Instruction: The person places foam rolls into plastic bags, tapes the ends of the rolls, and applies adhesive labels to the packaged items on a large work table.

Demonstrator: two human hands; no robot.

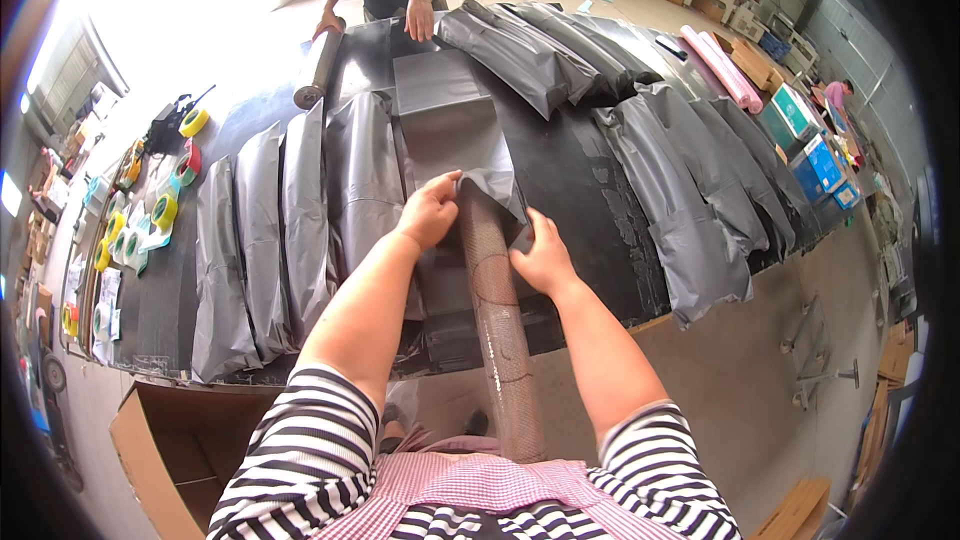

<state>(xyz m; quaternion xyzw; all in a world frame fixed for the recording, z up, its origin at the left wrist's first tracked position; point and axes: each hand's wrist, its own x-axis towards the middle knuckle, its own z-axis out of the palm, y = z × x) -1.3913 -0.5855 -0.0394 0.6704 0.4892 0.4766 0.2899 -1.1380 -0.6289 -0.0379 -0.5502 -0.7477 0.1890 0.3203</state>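
Workshop premises are seen, with a long black worktop (570,170) running across the view and machinery at 1 o'clock in the background. At the centre, a long brown mesh-textured roll (497,320) leans from the person's lap up onto the worktop edge. A grey plastic bag (450,125) lies flat beyond it, its open mouth drawn over the roll's upper end. The left hand (430,210) is closed on the bag's edge at the top of the roll; the right hand (540,255) is pinched on the bag edge just beside the roll at 4 o'clock from it. The hands are apart, one on each side of the roll.

Only the tip of the roll is judged covered; most of its length remains bare. Already bagged rolls (270,240) lie side by side at 9 o'clock, and more bagged rolls (680,190) at 2 o'clock. Tape reels (165,208) are noted at the far left. At 12 o'clock another person's hands (420,18) rest on the worktop beside an unbagged roll (318,68). A cardboard box (160,450) stands open at 7 o'clock.
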